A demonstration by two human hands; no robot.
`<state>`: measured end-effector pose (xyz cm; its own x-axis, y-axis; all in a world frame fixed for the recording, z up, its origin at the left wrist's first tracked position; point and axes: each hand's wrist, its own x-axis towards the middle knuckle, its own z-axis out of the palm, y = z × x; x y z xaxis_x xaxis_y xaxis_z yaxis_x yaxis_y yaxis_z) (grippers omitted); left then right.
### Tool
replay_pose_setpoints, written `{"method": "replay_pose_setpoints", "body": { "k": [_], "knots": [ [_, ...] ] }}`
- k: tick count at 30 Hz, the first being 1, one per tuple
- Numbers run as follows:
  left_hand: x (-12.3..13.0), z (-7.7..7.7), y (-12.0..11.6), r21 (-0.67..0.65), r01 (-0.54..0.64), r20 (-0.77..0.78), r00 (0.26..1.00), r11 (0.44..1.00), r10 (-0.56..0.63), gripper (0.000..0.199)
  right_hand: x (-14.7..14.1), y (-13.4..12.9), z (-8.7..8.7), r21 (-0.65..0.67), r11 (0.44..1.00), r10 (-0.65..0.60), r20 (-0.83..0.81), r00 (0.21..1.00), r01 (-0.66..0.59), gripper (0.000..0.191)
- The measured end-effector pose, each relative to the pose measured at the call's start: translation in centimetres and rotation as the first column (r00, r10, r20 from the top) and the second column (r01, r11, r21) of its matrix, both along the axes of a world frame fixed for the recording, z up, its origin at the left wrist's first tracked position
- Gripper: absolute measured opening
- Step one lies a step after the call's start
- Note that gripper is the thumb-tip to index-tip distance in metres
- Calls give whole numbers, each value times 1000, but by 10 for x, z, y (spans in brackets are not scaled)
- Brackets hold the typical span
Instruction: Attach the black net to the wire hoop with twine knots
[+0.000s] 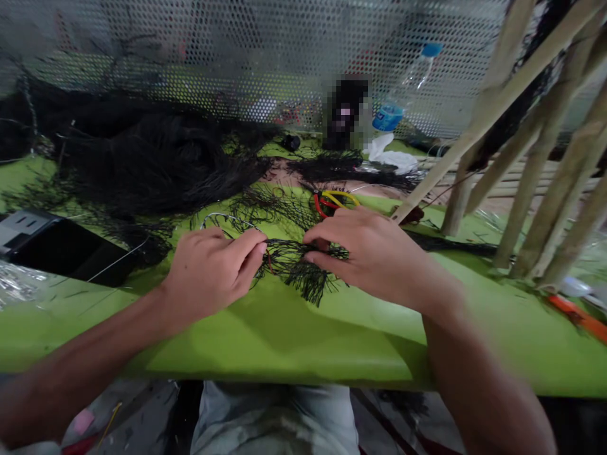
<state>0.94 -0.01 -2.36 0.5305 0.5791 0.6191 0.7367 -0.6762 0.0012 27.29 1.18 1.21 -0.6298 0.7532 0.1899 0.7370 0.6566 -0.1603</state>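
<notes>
Black fringed strands point(312, 278) stretch between the person's two hands, just above the front part of the green desk point(284, 351). The left hand point(215, 268) has thumb and forefinger pinched together on their left end. The right hand point(365, 249) is at their other end, thumb and forefinger slightly apart with strands between them; whether it grips them I cannot tell. Just beyond the right hand lie red and yellow tool handles point(348, 198). Behind the left hand spreads a large heap of black fibre point(161, 148), with a black box point(71, 249) nearer the left edge. Pale wooden sticks point(524, 196) stand at the right; a blue-capped plastic bottle point(403, 95) is by the perforated panel point(213, 50).
</notes>
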Motion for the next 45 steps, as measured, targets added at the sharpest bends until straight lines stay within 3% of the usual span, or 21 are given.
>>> {"method": "replay_pose_setpoints", "body": {
  "k": [2,4,6,8,11,15,17,21,26,28,32,36,38,40,43,45],
  "knots": [
    [1,2,-3,-153,4,46,999,988,3,26,-1,0,-3,124,992,7,44,999,-12,11],
    [0,4,-5,-371,39,141,990,928,14,25,-2,-1,-5,323,946,-11,53,999,-7,16],
    [0,6,-4,-586,133,285,957,799,49,25,-2,-2,-8,504,864,-25,38,999,3,21],
    [1,4,-1,-715,262,438,890,648,124,25,-3,-3,-12,600,800,7,-15,1000,3,26],
    [5,-2,2,-742,433,604,764,511,229,23,-5,-1,-20,635,769,50,-173,984,73,29],
    [11,-9,2,-690,559,708,654,459,268,20,-5,2,-24,560,808,70,-395,916,180,26],
    [13,-9,1,-664,587,738,615,463,279,20,-6,3,-24,555,814,126,-451,883,168,25],
    [14,-6,-1,-618,593,780,544,516,309,21,-8,4,-24,656,735,264,-510,818,172,30],
    [12,-6,-2,-591,526,797,501,612,338,20,-5,4,-26,724,647,291,-525,800,239,30],
    [11,-7,-2,-580,486,796,507,654,330,21,-1,5,-27,777,599,347,-467,813,191,29],
    [10,-6,1,-555,447,792,541,702,282,19,6,6,-28,788,615,373,-334,866,40,30],
    [9,-4,4,-512,412,810,524,754,264,15,-1,0,-27,807,589,449,-288,846,-37,30],
    [9,-4,5,-511,401,804,535,760,259,16,-12,-7,-29,755,634,446,-180,876,-168,22],
    [8,-3,4,-515,396,793,556,760,248,17,-26,-14,-33,637,748,371,-168,913,-186,17],
    [8,-2,3,-514,398,778,589,760,218,15,-45,-22,-42,382,924,149,-366,918,2,19],
    [8,-1,3,-515,405,770,606,755,200,14,-53,-23,-46,250,964,40,-454,890,84,18]
  ]
}}
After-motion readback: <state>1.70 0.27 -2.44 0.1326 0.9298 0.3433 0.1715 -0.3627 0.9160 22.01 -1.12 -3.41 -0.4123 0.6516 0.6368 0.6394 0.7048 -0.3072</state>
